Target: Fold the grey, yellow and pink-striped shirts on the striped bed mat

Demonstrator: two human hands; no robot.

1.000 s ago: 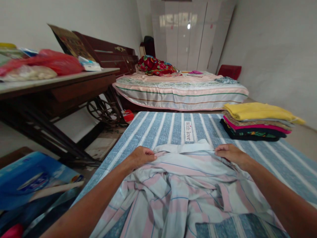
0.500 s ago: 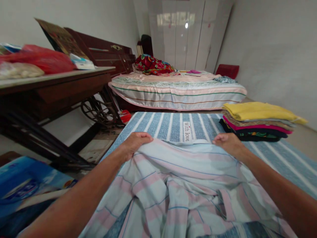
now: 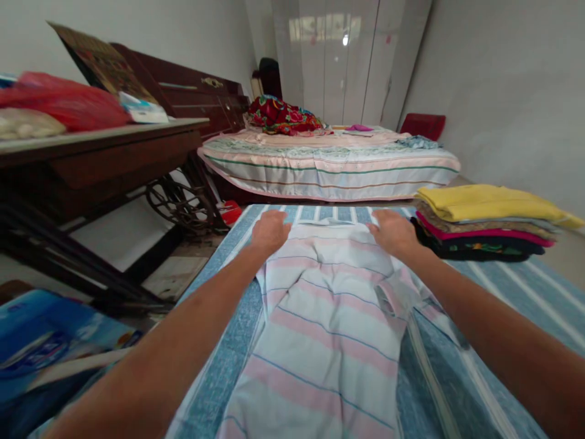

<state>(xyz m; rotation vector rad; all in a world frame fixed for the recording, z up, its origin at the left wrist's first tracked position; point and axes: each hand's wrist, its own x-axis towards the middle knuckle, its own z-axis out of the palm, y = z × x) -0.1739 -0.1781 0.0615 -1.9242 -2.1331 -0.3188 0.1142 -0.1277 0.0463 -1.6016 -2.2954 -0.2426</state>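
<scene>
A pale blue and pink striped shirt [image 3: 329,323] lies stretched out lengthwise on the blue-and-white striped bedcover [image 3: 237,341], its collar end away from me and some creases down its middle. At the far left shoulder of the shirt, my left hand [image 3: 272,231] is closed on the fabric. My right hand [image 3: 392,233] grips the opposite shoulder, thumb pressed to the cloth. A short sleeve spreads out beneath my right forearm. Close to my right hand stands a stack of folded clothes with a yellow garment [image 3: 489,202] on top.
A sewing machine table [image 3: 137,146] with a red plastic bag [image 3: 68,103] on it stands to the left. Beyond is a bed [image 3: 329,164] with a red floral quilt [image 3: 287,116]. A blue package [image 3: 50,335] sits at lower left.
Both hands have moved forward, away from me, and closer together, pulling the shirt's shoulder end along. The bunched shirt now lies longer and flatter on the bedcover.
</scene>
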